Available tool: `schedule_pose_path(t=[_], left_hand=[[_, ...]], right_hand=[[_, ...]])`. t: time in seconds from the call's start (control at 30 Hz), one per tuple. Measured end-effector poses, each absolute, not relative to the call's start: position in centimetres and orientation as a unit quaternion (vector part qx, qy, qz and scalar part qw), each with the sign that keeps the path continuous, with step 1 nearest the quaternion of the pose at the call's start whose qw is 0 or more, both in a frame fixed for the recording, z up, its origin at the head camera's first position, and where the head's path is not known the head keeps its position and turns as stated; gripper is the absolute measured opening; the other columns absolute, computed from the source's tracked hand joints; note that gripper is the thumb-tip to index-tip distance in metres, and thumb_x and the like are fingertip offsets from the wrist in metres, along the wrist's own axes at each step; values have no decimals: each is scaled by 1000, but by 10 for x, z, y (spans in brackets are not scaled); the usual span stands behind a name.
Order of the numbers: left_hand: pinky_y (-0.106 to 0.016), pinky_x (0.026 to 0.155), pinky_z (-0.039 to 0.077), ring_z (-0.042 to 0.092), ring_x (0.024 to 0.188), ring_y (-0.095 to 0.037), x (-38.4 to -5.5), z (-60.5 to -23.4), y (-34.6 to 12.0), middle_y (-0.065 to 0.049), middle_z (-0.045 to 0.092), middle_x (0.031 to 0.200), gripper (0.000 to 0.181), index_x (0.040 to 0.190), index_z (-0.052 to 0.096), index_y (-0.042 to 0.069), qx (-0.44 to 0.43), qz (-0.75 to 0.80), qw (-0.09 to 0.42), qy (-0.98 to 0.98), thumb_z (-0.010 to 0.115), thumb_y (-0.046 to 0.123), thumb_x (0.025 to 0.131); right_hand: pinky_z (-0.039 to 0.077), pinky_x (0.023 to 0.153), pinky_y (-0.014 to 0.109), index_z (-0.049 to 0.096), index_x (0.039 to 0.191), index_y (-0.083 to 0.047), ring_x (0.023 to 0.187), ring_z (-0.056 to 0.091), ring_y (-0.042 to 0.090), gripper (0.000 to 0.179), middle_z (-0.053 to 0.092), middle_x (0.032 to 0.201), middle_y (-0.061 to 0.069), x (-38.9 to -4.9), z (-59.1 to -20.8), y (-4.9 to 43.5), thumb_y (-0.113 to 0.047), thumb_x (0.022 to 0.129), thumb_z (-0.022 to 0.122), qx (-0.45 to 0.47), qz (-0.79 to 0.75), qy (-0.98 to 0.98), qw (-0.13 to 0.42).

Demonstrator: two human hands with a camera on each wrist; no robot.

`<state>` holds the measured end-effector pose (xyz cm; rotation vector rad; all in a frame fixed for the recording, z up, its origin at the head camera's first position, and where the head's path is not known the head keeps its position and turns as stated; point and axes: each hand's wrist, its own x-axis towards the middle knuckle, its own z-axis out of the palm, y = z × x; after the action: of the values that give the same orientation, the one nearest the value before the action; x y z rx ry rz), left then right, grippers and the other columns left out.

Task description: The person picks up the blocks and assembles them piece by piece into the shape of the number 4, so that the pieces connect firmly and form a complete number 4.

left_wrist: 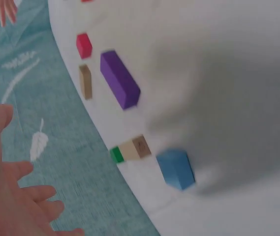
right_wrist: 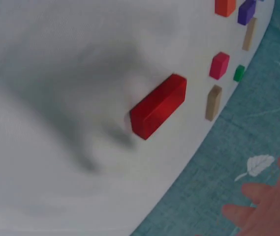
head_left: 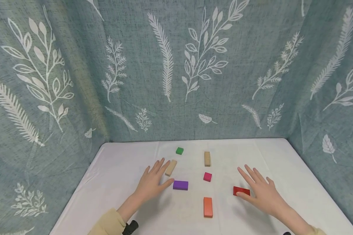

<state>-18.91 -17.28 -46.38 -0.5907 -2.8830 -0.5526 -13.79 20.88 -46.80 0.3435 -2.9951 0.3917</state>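
Red glossy rectangular block [head_left: 242, 189], likely painted wood: lying flat on the white-cloth-covered bench [head_left: 282, 155], below the right hand [head_left: 263, 192]. The thumb overlaps it in the head view; the right wrist view shows nothing touching it.

Grip, right: fingers spread, nothing held. Grip, left: same; the left hand [head_left: 151, 184] is over the bench, thumb just beside the purple rectangular block [head_left: 180, 185], fingertips near a tilted natural-wood rectangular block [head_left: 171, 168]. A blue block [left_wrist: 175, 169] shows only in the left wrist view, close to that wood one; exact shape hard to tell.

Step, my read: hands poised over the blocks, pre-contact. Any pick from here calls for lowering a hand and closing thumb against fingers; red is the handiest for the right, blue or purple for the left.

Count: 8 blocks. Natural wood x2, the second [head_left: 207, 159] toward the far edge. One each of red, purple, blue, green cube [head_left: 179, 151] at the far side, pinkish-red cube [head_left: 207, 177] mid-bench, orange rectangular block [head_left: 208, 207] nearest the person. None stacked.

Outward: pale yellow sleeves [head_left: 108, 223], teal curtain with white leaf print [head_left: 129, 19] behind and to both sides.
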Motion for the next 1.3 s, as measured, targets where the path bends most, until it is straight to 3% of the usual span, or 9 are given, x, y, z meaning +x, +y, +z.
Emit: schedule_pose_path(t=[0.23, 0.57, 1.0, 1.17, 1.3], left_hand=[[-58, 114, 24, 32, 141, -33, -176, -464, -162, -9, 32, 154, 70, 149, 30, 20, -221, -214, 55, -950, 56, 48, 90], [-53, 112, 30, 39, 137, -31, -166, -470, -154, -10, 41, 149, 64, 143, 42, 13, -237, -235, 56, -941, 61, 42, 89], [-52, 106, 41, 44, 134, -29, -157, -477, -141, -5, 46, 146, 64, 143, 42, 19, -239, -268, -5, -933, 62, 44, 88], [-50, 104, 43, 48, 131, -28, -153, -482, -136, -5, 50, 143, 61, 141, 44, 15, -260, -287, -2, -922, 62, 41, 89], [-46, 104, 44, 49, 130, -25, -151, -485, -132, -3, 49, 143, 62, 141, 44, 14, -265, -303, -28, -915, 60, 43, 90]], right_hand=[[26, 96, 75, 29, 149, -30, 137, 32, 40, 81, 33, 153, 10, -129, -470, 198, -60, 81, 62, 118, 152, -980, 51], [32, 95, 72, 33, 147, -26, 132, 40, 40, 82, 38, 150, 10, -124, -475, 190, -53, 79, 69, 124, 148, -980, 43], [41, 93, 53, 36, 146, -26, 126, 47, 28, 81, 46, 144, 4, -110, -484, 179, -51, 78, 71, 162, 165, -971, 54], [43, 92, 48, 37, 146, -25, 123, 49, 23, 80, 49, 141, 1, -104, -487, 175, -53, 78, 70, 168, 176, -969, 40], [44, 90, 46, 41, 144, -21, 121, 49, 20, 79, 51, 138, 0, -100, -491, 169, -58, 78, 67, 175, 184, -967, 23]])
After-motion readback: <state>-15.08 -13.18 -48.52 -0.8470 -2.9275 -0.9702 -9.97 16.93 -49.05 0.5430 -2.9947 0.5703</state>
